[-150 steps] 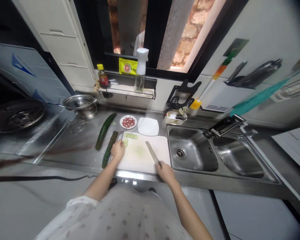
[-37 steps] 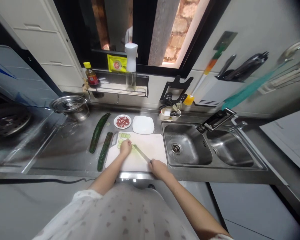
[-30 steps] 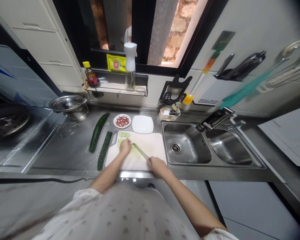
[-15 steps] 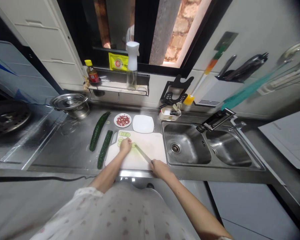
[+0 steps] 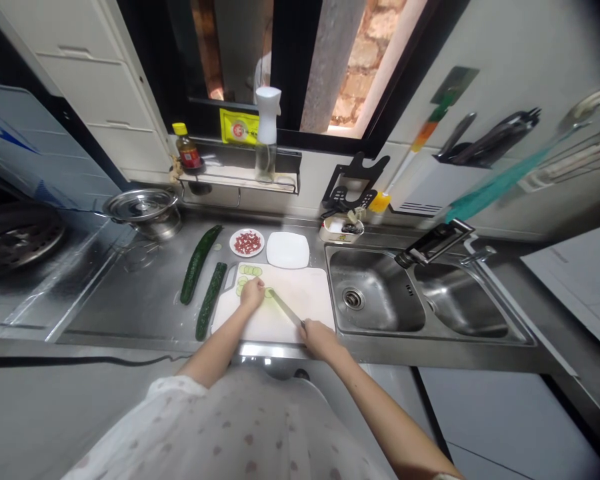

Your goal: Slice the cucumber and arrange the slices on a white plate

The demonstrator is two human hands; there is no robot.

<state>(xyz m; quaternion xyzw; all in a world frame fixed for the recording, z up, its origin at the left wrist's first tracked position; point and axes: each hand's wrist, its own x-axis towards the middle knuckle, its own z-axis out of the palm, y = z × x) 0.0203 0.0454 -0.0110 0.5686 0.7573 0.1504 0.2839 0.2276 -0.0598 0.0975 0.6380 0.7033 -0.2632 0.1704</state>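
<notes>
A white cutting board (image 5: 305, 300) lies on the steel counter beside the sink. My left hand (image 5: 253, 293) is curled on the board, pressing down a small pale green cucumber piece (image 5: 269, 293) at its fingertips. My right hand (image 5: 320, 337) grips the handle of a knife (image 5: 285, 308), whose blade angles up to the cucumber piece. Several cucumber slices (image 5: 250, 271) lie at the board's far left corner.
Two whole cucumbers (image 5: 200, 263) (image 5: 211, 300) lie left of the board. Behind it sit a small dish of red pieces (image 5: 247, 242) and a white square plate (image 5: 287, 250). A double sink (image 5: 380, 297) is to the right, a steel pot (image 5: 143, 210) at far left.
Five seconds ago the knife was held off to the right and my left hand was at the slices. Both have since met at the board's middle, and little moves in the last second.
</notes>
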